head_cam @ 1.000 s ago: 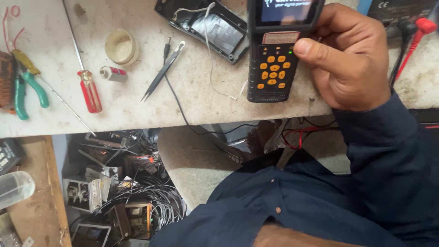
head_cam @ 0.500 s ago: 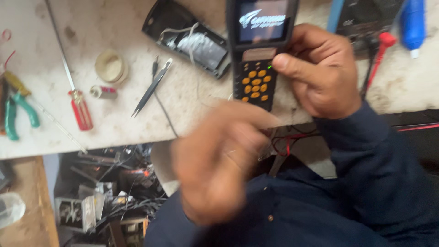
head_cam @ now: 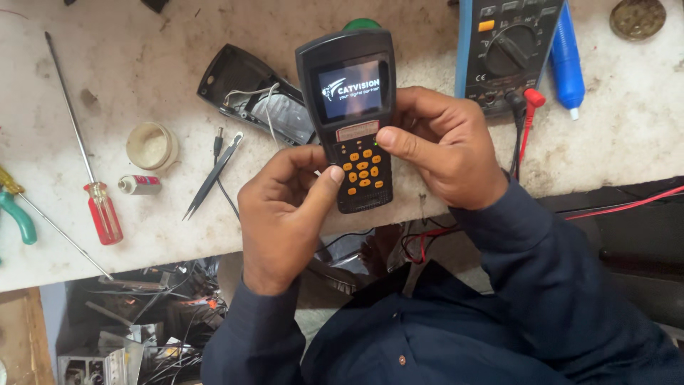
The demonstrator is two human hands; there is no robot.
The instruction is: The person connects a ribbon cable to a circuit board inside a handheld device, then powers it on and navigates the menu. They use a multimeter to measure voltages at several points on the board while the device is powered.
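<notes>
Both my hands are on the meter (head_cam: 354, 117), a black handheld unit with orange keys, held just above the near edge of the bench (head_cam: 627, 135). Screen is lit, showing a logo on dark.

My right hand (head_cam: 445, 146) is wrapped round the meter's right side, fingers curled behind it, thumb lying across the front just above the keypad. Closed grip, it carries the unit.

My left hand (head_cam: 285, 207) cups the lower left edge from below. Fingers half curled, thumb tip touching the keypad's left column. Can't tell whether a key is actually depressed.

Around it on the bench:
- open black casing (head_cam: 253, 96) with loose white wires, just left of the meter, partly behind it
- tweezers (head_cam: 214, 175) lying diagonal, near my left hand, not touching
- small round tin (head_cam: 151, 146) and a tiny tube (head_cam: 140, 185) further left
- red-handled screwdriver (head_cam: 85, 160), long shaft pointing away from me
- green-handled pliers (head_cam: 18, 214) at the left edge, mostly cut off
- multimeter (head_cam: 509, 46) with blue surround behind my right hand, red and black probe plugs in its bottom jacks, red lead (head_cam: 627, 205) running off right
- blue pen-shaped tool (head_cam: 568, 60) just right of the multimeter

Under the bench edge: scrap boards and tangled wire (head_cam: 142, 328).
</notes>
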